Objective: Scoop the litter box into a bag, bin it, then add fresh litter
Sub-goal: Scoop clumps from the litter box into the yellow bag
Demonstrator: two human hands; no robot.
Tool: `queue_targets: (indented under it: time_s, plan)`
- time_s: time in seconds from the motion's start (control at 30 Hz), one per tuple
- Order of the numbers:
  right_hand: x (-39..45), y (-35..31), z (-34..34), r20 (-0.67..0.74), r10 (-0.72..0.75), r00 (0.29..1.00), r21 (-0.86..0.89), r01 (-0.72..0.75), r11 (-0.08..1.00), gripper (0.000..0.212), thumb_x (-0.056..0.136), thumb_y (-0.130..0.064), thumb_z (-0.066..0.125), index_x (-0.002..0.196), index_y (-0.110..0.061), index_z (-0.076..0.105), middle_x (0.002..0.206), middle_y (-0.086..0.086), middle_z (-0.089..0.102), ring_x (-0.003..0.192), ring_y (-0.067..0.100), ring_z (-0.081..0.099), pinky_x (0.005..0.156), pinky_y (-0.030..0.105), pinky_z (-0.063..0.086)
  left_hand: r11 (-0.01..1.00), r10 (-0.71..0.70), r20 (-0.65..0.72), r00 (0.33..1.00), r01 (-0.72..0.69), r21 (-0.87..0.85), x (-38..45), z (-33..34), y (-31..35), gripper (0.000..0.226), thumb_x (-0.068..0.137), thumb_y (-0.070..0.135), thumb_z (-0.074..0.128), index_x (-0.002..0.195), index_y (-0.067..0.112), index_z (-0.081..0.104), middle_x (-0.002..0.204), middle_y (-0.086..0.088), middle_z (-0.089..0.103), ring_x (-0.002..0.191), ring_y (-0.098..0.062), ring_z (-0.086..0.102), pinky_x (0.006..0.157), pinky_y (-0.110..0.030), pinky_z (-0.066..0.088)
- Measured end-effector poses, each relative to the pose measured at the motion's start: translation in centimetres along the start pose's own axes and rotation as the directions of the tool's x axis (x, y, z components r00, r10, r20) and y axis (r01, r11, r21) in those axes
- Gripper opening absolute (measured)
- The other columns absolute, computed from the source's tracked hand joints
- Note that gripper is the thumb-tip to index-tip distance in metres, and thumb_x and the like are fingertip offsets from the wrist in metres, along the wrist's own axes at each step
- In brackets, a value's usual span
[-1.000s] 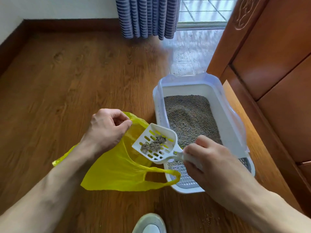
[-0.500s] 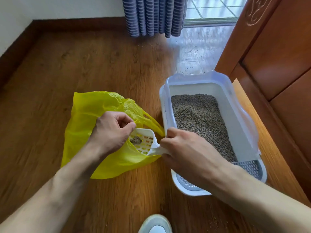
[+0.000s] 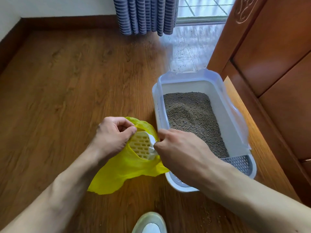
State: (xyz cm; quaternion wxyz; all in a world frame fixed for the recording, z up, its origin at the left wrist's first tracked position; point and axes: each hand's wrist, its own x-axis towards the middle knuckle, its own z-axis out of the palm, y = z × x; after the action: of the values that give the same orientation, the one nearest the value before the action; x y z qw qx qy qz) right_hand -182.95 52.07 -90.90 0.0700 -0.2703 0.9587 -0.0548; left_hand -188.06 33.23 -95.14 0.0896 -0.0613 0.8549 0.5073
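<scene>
Scoop (image 3: 142, 146) inside yellow bag (image 3: 133, 172), between both hands

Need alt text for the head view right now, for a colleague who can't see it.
The right hand tips a white slotted plastic scoop into a yellow plastic bag that the left hand holds open on the wooden floor. Beside them sits a white plastic litter box of grey litter.

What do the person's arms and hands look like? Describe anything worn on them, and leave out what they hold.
Both are bare: no gloves, rings, watch or bracelet show on the left hand or the right hand. No sleeve is in view on either forearm right down to the frame edge. Knuckles and tendons stand out. The only clothing in view is a pale shoe at the bottom edge.
</scene>
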Motion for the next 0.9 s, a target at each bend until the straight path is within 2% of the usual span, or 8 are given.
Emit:
queue_targets:
  time_s: [0.1,0.2,0.27,0.33,0.53,0.6,0.8,0.9]
  plan:
    - [0.0,0.2,0.3,-0.033,0.024,0.999,0.014,-0.023,1.0,0.033,0.045,-0.01,0.084,0.052,-0.019,0.053,0.06,-0.003,0.033,0.044,0.023,0.049,0.036,0.024,0.028,1.0,-0.003,0.017,1.0,0.003,-0.018,-0.2,0.4,-0.1,0.009,0.087,0.012,0.074,0.077,0.012,0.075,0.077,-0.015,0.073,0.066,-0.015,0.062,0.069,-0.04,0.055]
    - [-0.4,0.6,0.0,-0.071,0.064,0.995,0.025,-0.062,0.998,0.014,0.071,-0.018,0.072,0.07,-0.016,0.059,0.072,0.0,0.043,0.058,0.028,0.049,0.046,0.031,0.033,1.0,-0.004,0.027,1.0,0.005,-0.015,-0.2,0.4,-0.2,0.009,0.087,0.013,0.073,0.079,0.011,0.074,0.079,-0.017,0.073,0.068,-0.019,0.063,0.07,-0.044,0.057]
    - [-1.3,1.7,-0.2,-0.052,0.086,0.995,0.122,-0.079,0.989,0.009,0.082,-0.027,0.058,0.079,-0.018,0.058,0.083,0.0,0.047,0.07,0.029,0.053,0.058,0.038,0.045,1.0,-0.001,0.016,1.0,0.001,-0.015,-0.2,0.2,-0.4,0.01,0.088,0.013,0.073,0.078,0.011,0.074,0.078,-0.016,0.073,0.067,-0.019,0.063,0.068,-0.04,0.055]
    - [-2.7,2.7,-0.5,-0.108,0.106,0.989,0.232,-0.079,0.97,0.015,0.082,-0.032,0.054,0.075,-0.019,0.056,0.08,-0.003,0.046,0.069,0.025,0.053,0.062,0.041,0.049,1.0,-0.007,-0.016,1.0,0.006,-0.013,-0.1,0.0,-0.6,0.01,0.087,0.013,0.072,0.078,0.011,0.074,0.075,-0.013,0.073,0.065,-0.017,0.062,0.066,-0.039,0.053]
    - [-7.3,5.8,-0.3,-0.271,0.318,0.908,0.447,-0.173,0.877,0.005,0.083,-0.027,0.07,0.08,-0.024,0.069,0.079,-0.007,0.058,0.065,0.011,0.058,0.058,0.024,0.046,1.0,0.006,-0.117,0.993,-0.008,-0.018,0.2,0.3,-0.8,0.011,0.087,0.016,0.072,0.077,0.014,0.073,0.066,-0.001,0.065,0.06,-0.011,0.053,0.06,-0.03,0.044]
    - [-8.5,6.9,0.1,-0.272,0.386,0.881,0.443,-0.241,0.864,0.002,0.081,-0.026,0.071,0.08,-0.025,0.07,0.077,-0.008,0.059,0.065,0.008,0.058,0.059,0.022,0.046,1.0,0.022,-0.128,0.992,-0.024,-0.018,0.3,0.4,-0.6,0.01,0.088,0.016,0.072,0.078,0.014,0.073,0.068,-0.002,0.066,0.061,-0.011,0.054,0.061,-0.029,0.045]
    - [-10.0,9.7,1.5,-0.195,0.565,0.801,0.343,-0.484,0.805,0.009,0.083,-0.029,0.068,0.077,-0.022,0.068,0.074,-0.009,0.056,0.064,0.01,0.057,0.06,0.038,0.051,0.998,0.043,-0.09,0.995,-0.047,-0.047,0.4,1.3,-0.6,0.01,0.089,0.016,0.072,0.079,0.015,0.073,0.07,-0.004,0.067,0.062,-0.012,0.055,0.062,-0.03,0.046]
    - [-10.1,10.3,2.0,-0.117,0.603,0.789,0.238,-0.567,0.788,0.019,0.086,-0.031,0.065,0.07,-0.021,0.062,0.072,-0.007,0.052,0.059,0.01,0.053,0.057,0.033,0.049,0.997,0.046,-0.08,0.996,-0.051,-0.058,0.6,1.7,-0.8,0.01,0.089,0.016,0.072,0.079,0.015,0.073,0.075,-0.012,0.07,0.065,-0.015,0.057,0.065,-0.034,0.048]
